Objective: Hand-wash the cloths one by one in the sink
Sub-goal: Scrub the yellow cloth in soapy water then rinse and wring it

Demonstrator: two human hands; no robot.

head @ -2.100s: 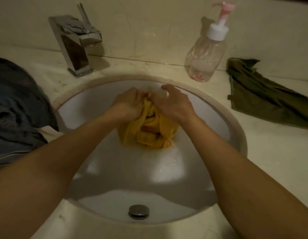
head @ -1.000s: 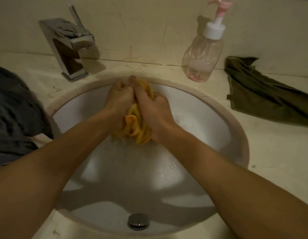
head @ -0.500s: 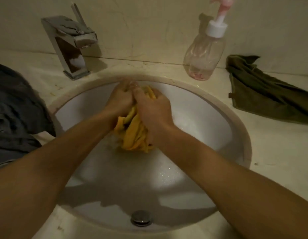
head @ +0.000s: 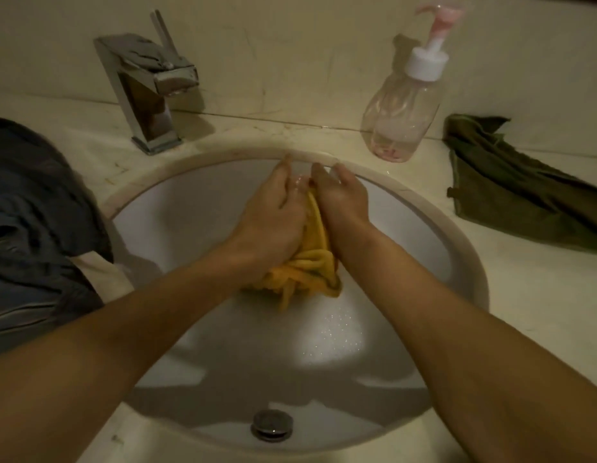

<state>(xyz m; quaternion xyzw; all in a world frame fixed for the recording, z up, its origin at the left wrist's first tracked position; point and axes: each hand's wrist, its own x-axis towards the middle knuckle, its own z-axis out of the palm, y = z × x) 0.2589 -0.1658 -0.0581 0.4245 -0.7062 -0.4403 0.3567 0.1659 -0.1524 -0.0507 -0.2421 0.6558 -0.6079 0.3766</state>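
A bunched yellow cloth (head: 307,269) lies against the far wall of the white oval sink (head: 190,212), squeezed between both hands. My left hand (head: 272,215) covers its left side and grips it, fingers pointing toward the far rim. My right hand (head: 342,198) holds its right side, fingers curled over the top edge. Most of the cloth is hidden by the hands; its crumpled lower end sticks out below the wrists. Soapy water with small bubbles sits in the basin.
A chrome faucet (head: 150,91) stands at the back left. A clear pump bottle (head: 404,111) with pink liquid stands at the back right. A dark green cloth (head: 524,195) lies on the right counter, dark grey cloths (head: 33,212) on the left. The overflow hole (head: 272,424) is nearest me.
Both hands have kept rubbing the yellow cloth, sliding it between them; the hands now sit flatter and closer to the far rim, with more cloth bunched below the wrists.
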